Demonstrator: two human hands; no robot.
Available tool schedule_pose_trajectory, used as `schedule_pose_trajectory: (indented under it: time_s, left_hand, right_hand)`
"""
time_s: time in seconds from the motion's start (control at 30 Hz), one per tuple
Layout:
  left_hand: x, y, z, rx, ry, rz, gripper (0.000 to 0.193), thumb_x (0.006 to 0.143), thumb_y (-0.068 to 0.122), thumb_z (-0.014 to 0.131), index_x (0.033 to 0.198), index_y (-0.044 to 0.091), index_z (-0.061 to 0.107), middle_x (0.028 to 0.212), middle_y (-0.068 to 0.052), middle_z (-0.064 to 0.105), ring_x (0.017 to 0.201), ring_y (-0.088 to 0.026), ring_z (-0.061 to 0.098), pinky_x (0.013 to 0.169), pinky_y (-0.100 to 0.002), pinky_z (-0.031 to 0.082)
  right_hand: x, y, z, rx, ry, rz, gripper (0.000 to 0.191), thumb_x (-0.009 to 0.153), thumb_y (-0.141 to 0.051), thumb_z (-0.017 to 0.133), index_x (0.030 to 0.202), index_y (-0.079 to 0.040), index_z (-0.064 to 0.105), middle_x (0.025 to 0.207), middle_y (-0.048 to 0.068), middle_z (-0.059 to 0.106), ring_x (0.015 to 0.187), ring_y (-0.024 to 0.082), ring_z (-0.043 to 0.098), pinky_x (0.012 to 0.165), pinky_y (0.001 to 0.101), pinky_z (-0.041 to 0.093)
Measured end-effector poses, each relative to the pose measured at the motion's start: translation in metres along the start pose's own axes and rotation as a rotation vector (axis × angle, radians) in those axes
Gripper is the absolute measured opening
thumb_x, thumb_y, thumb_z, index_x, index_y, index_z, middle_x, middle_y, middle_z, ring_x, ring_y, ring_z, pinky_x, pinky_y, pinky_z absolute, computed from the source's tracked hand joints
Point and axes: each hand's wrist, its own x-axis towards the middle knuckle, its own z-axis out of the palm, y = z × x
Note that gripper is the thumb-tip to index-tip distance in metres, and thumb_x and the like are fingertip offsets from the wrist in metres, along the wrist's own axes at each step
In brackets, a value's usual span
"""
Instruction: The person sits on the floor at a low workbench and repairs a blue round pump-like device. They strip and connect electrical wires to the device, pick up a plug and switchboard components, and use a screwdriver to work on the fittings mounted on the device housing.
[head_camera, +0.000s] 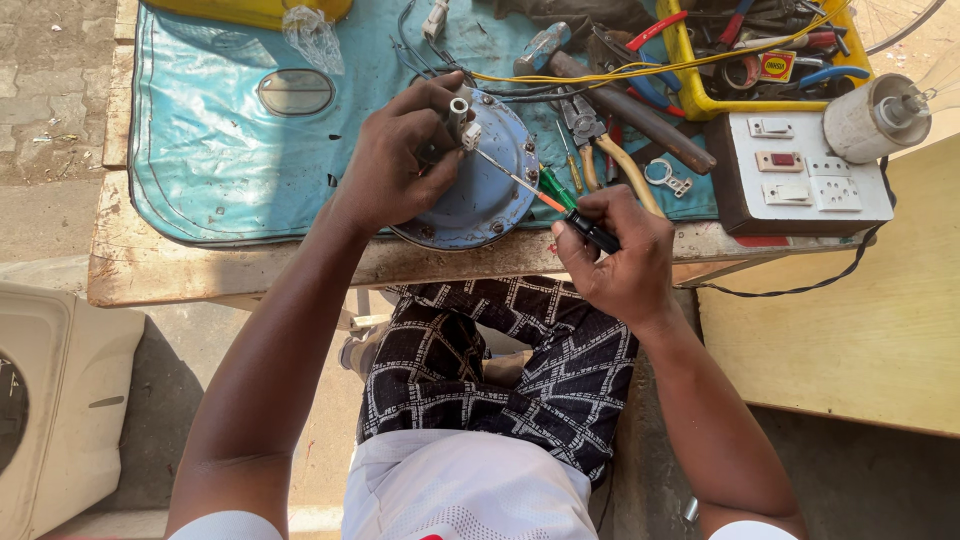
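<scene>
- Workbench (150, 265) of worn wood carries a blue mat (210, 150), with a seated person's patterned trousers below its edge.
- Switchboard (800, 175) with white sockets sits on the bench's right end, a yellow tray (690, 95) of pliers and cutters behind it.
- Round blue metal housing (485, 190) rests at the front edge of the mat, overhanging the bench slightly.
- Left hand (400, 160) curls closed over the housing's left rim, fingers pressing on a small white terminal block (470, 135).
- Right hand (620, 255) grips tight around the black handle of a screwdriver (545, 198), whose tip reaches the terminal block.
- Green screwdriver (557, 188) lies just beside the housing.
</scene>
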Motion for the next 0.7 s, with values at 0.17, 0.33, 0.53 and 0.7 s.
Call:
schedule_pose_trajectory:
  time_s: [0.17,0.33,0.53,0.7]
  left_hand:
    - [0.001,0.004,0.000,0.021,0.010,0.020,0.015,0.087,-0.004,0.074,0.082,0.000,0.060,0.117,-0.015,0.065,0.145,-0.039,0.054,0.106,-0.044,0.056]
    - [0.003,0.009,0.001,0.044,0.014,0.016,0.017,0.087,-0.004,0.074,0.083,0.001,0.058,0.118,-0.015,0.066,0.143,-0.038,0.056,0.107,-0.044,0.056]
    - [0.005,0.011,0.000,0.062,0.003,0.000,0.019,0.086,-0.004,0.075,0.082,0.001,0.057,0.119,-0.015,0.066,0.143,-0.038,0.055,0.104,-0.045,0.056]
    - [0.005,0.012,0.001,0.092,0.002,0.014,0.019,0.086,-0.004,0.075,0.083,0.002,0.057,0.120,-0.015,0.065,0.144,-0.038,0.055,0.106,-0.046,0.056]
  right_hand:
    - [0.001,-0.004,-0.002,0.068,0.013,-0.121,0.014,0.093,0.000,0.080,0.100,-0.002,0.068,0.099,0.012,0.072,0.084,0.018,0.074,0.068,0.0297,0.058]
    - [0.003,-0.008,-0.004,0.031,-0.001,-0.144,0.016,0.090,0.000,0.079,0.100,-0.001,0.067,0.098,0.013,0.071,0.084,0.020,0.073,0.068,0.0310,0.057]
    - [0.003,-0.009,-0.004,-0.021,0.009,-0.138,0.015,0.095,-0.003,0.080,0.103,0.000,0.068,0.096,0.012,0.071,0.084,0.021,0.074,0.068,0.0317,0.056]
    - [0.002,-0.009,-0.001,0.014,0.002,-0.057,0.018,0.090,-0.005,0.081,0.101,0.001,0.067,0.093,0.013,0.070,0.075,0.020,0.072,0.061,0.0310,0.057]
